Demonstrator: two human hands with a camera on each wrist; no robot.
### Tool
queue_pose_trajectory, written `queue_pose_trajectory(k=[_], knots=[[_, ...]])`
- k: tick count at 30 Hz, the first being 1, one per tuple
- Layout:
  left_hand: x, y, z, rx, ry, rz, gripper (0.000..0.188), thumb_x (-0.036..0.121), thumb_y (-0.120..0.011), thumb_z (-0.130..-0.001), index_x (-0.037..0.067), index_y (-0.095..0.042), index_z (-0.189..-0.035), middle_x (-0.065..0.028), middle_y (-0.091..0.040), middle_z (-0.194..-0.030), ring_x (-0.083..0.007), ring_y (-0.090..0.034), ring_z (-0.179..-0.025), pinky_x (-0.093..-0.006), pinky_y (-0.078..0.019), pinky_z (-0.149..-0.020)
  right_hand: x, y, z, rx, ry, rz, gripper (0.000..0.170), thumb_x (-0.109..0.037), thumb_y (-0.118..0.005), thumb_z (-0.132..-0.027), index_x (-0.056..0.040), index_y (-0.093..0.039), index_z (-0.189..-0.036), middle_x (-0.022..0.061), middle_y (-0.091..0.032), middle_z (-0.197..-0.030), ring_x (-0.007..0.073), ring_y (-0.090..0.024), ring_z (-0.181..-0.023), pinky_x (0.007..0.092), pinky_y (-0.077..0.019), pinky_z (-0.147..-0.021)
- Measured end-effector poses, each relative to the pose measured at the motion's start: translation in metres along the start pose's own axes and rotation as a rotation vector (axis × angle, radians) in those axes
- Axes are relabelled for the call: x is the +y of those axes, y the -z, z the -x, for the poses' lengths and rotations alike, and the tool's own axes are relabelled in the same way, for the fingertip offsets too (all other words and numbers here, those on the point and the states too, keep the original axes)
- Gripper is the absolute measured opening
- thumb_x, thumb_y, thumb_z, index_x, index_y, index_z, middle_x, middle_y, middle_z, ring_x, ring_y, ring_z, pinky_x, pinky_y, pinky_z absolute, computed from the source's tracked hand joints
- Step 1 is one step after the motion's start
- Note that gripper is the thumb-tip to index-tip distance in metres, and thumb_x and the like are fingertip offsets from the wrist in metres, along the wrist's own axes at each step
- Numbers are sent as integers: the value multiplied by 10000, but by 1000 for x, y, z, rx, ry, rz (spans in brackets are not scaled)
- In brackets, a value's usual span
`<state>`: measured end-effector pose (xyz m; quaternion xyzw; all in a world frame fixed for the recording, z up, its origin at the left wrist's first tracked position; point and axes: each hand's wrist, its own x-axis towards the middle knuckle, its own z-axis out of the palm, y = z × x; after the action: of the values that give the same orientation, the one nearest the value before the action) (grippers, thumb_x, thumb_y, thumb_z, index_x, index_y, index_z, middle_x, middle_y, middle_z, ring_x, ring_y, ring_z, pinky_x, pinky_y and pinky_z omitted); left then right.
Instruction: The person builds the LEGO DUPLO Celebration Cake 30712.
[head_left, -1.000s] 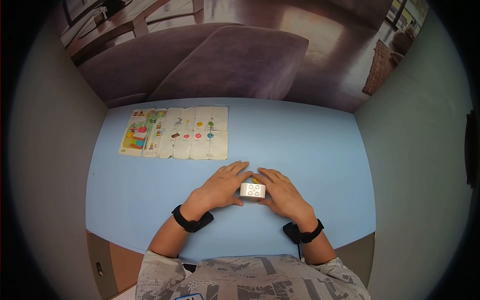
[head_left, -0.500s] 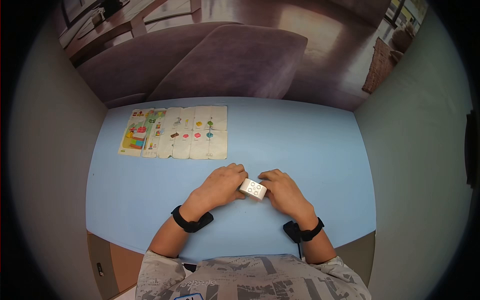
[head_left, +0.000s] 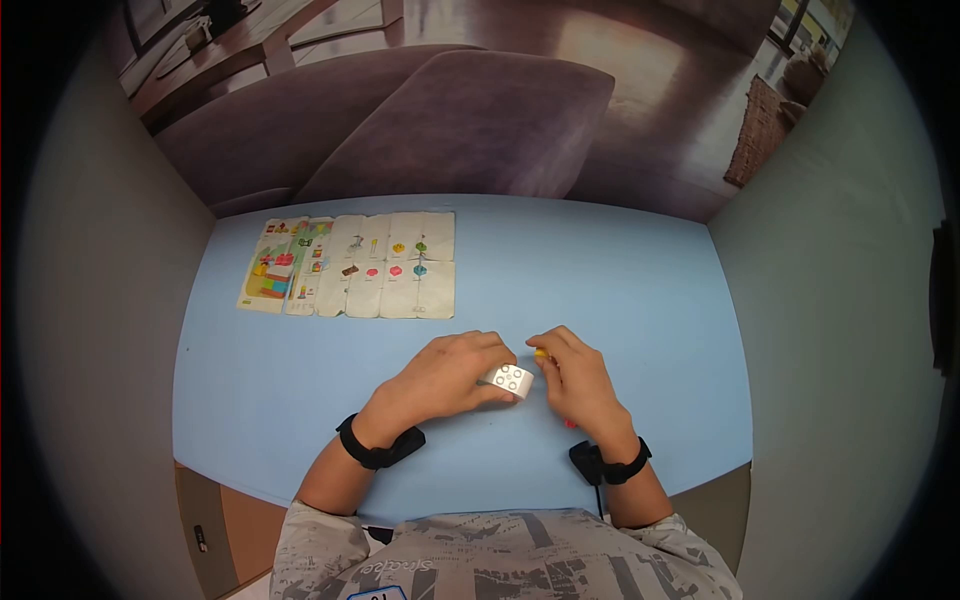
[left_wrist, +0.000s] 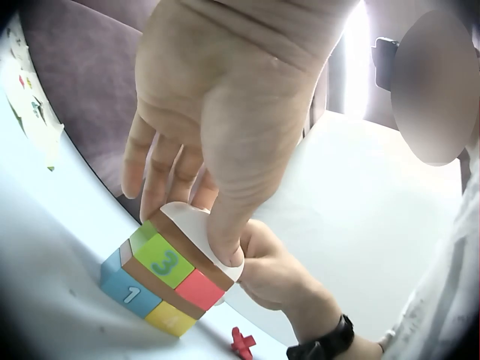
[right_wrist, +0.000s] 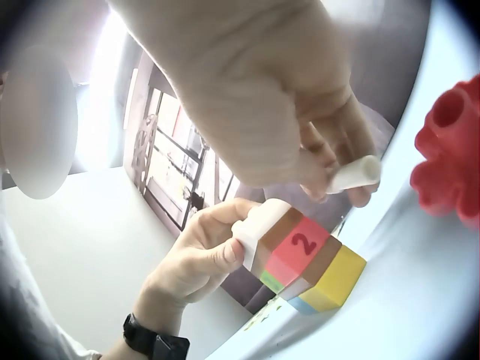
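My left hand (head_left: 455, 372) grips a stack of toy building blocks (head_left: 513, 380) by its white studded top, thumb on the near side and fingers beyond. Below the white layer, the left wrist view shows brown layers between coloured blocks: a green block (left_wrist: 163, 259) marked 3, a blue block (left_wrist: 135, 292) marked 1, plus red and yellow ones. A red block (right_wrist: 296, 251) marked 2 faces the right wrist camera. Just right of the stack, my right hand (head_left: 580, 380) pinches a small white tube piece (right_wrist: 356, 174); its yellow end (head_left: 541, 353) shows in the head view.
A red flower-shaped piece (right_wrist: 446, 150) with a round hole lies on the blue table (head_left: 640, 300), close by the right wrist. An unfolded picture instruction sheet (head_left: 385, 290) lies at the back left. Grey panels (head_left: 830, 330) stand on both sides.
Both hands were around the stack, which has turned slightly. My right hand has drawn away to the right with the small piece. The red piece now shows beside the right wrist.
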<state>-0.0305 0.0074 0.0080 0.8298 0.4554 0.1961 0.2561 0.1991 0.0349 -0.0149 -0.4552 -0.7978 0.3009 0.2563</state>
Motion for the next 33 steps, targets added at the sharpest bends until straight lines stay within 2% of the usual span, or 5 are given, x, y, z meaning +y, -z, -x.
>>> queue_pose_trajectory(k=[9,12,15,27,33], knots=[[8,9,2,62,-21,55,291,306,-811,-881,62,-748,-1028,-66,-709,-1060,-293,-688,-971,-423,-555,-850,-10,8,2,156,211,-250,195,-1,-726,-918,-5,-732,-1113,137,-728,-1052,273,-731,-900,343,-575,-810],[1,8,3,121,-123,36,191,246,-810,-883,77,-761,-958,-37,-714,-1022,-259,-693,-897,-385,-566,-781,-9,8,2,148,237,-282,169,-11,-732,-922,1,-739,-1090,137,-733,-1042,272,-734,-894,345,-580,-793],[1,4,2,149,-147,-24,134,189,-818,-865,84,-763,-928,-19,-711,-1021,-238,-694,-881,-372,-569,-772,-10,6,2,173,209,-320,167,-10,-757,-890,-5,-757,-1058,116,-750,-1009,203,-713,-856,300,-556,-747],[6,7,3,120,-157,-77,165,209,-829,-854,103,-753,-956,-5,-692,-1032,-229,-683,-936,-376,-564,-793,-10,3,4,131,226,-315,182,-18,-762,-892,-7,-758,-1073,110,-759,-1010,193,-714,-831,297,-552,-722],[8,5,2,129,-147,-113,261,240,-838,-841,85,-732,-1021,-19,-679,-1044,-253,-673,-951,-383,-565,-803,-14,5,3,151,200,-307,173,-29,-751,-907,-4,-757,-1078,115,-757,-1005,213,-722,-847,305,-560,-747]])
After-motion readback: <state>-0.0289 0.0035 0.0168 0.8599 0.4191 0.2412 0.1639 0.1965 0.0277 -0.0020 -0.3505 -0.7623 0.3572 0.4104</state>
